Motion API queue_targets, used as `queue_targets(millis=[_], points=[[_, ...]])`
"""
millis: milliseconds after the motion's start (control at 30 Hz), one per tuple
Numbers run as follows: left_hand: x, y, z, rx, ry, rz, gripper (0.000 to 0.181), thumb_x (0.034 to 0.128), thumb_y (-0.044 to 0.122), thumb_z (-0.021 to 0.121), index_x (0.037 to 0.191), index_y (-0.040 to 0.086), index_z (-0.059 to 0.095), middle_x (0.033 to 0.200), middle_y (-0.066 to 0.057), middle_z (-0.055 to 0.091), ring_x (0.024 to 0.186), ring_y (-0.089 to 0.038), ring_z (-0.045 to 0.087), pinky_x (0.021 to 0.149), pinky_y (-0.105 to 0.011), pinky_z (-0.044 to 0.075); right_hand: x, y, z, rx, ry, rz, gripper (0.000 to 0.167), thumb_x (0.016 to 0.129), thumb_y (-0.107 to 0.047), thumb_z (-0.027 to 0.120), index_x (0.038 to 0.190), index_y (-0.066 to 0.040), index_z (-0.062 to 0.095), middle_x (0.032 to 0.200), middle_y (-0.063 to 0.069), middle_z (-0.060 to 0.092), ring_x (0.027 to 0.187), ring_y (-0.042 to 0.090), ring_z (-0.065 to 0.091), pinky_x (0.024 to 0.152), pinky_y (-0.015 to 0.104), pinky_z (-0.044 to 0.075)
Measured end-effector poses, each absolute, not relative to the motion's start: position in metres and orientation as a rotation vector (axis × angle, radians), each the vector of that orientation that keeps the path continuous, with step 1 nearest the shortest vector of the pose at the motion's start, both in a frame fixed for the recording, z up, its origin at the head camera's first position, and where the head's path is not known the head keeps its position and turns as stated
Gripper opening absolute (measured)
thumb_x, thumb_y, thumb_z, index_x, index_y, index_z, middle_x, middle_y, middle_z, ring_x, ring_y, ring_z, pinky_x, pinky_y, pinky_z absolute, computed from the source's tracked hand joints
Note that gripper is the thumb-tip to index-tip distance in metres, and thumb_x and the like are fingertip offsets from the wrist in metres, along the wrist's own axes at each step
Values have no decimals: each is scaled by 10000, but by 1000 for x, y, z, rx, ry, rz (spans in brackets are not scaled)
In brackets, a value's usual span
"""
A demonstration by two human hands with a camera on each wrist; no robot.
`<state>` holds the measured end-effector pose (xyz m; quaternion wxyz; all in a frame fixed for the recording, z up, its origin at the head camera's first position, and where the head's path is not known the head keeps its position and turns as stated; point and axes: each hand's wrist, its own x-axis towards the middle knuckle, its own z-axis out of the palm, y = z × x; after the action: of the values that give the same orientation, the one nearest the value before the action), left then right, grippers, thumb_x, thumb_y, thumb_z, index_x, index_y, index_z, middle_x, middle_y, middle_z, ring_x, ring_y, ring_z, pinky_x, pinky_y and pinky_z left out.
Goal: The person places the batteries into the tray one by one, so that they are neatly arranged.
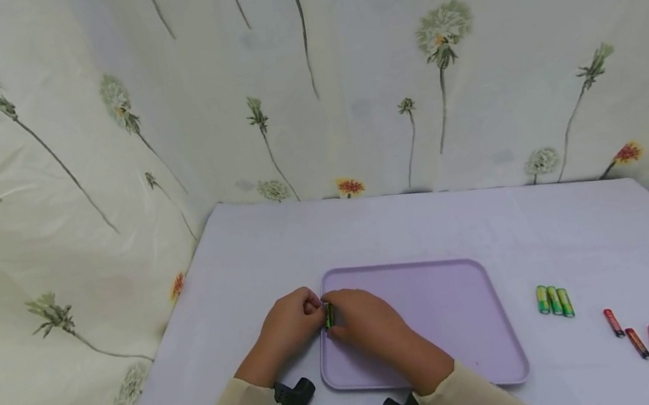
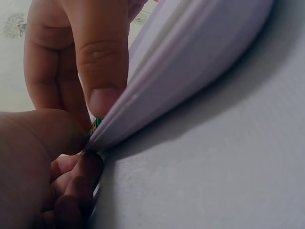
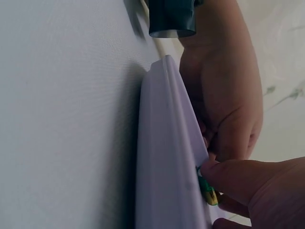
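A shallow lilac tray (image 1: 437, 312) lies on the table in front of me. My right hand (image 1: 371, 319) reaches over its left part and pinches a green and gold battery (image 1: 329, 316) just inside the left rim. In the right wrist view the battery (image 3: 208, 191) shows between thumb and fingers, close against the tray wall (image 3: 164, 143). My left hand (image 1: 292, 321) is at the outer left side and grips the rim, its thumb above and curled fingers below in the left wrist view. Fingers hide part of the battery.
Right of the tray, three green batteries (image 1: 554, 300) lie side by side on the white table (image 1: 367, 227). Farther right are several red batteries (image 1: 637, 343), some grouped together. A flower-patterned curtain (image 1: 357, 84) borders the table's back and left. Both wrists carry black cameras (image 1: 295, 393).
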<state>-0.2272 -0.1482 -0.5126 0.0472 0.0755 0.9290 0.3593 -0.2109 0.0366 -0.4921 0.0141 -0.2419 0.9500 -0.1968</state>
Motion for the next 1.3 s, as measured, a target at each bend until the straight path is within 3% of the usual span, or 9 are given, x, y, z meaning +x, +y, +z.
queue_targets(millis=[533, 767, 1300], points=[[-226, -148, -518, 173, 2811, 1089, 121, 974, 321, 704, 953, 211, 659, 793, 102, 660, 762, -114, 592, 717, -327, 473, -213, 60, -483, -505, 2947, -681, 582, 902, -304, 836, 1427, -168, 624, 1447, 22, 640, 1378, 235, 574, 1122, 462, 463], [-225, -144, -518, 166, 2790, 1124, 148, 980, 342, 705, 962, 203, 658, 809, 96, 662, 768, -120, 591, 724, -333, 473, -221, 100, -470, -325, 2948, -786, 574, 940, -310, 790, 1453, -147, 595, 1489, 75, 604, 1412, 306, 537, 1138, 531, 436], [-224, -145, -512, 181, 2824, 1092, 125, 980, 322, 706, 968, 206, 660, 812, 108, 662, 772, -110, 587, 738, -330, 471, -217, 219, -455, -300, 3072, -708, 558, 982, -295, 726, 1454, -51, 556, 1474, 230, 575, 1391, 458, 499, 1103, 636, 406]])
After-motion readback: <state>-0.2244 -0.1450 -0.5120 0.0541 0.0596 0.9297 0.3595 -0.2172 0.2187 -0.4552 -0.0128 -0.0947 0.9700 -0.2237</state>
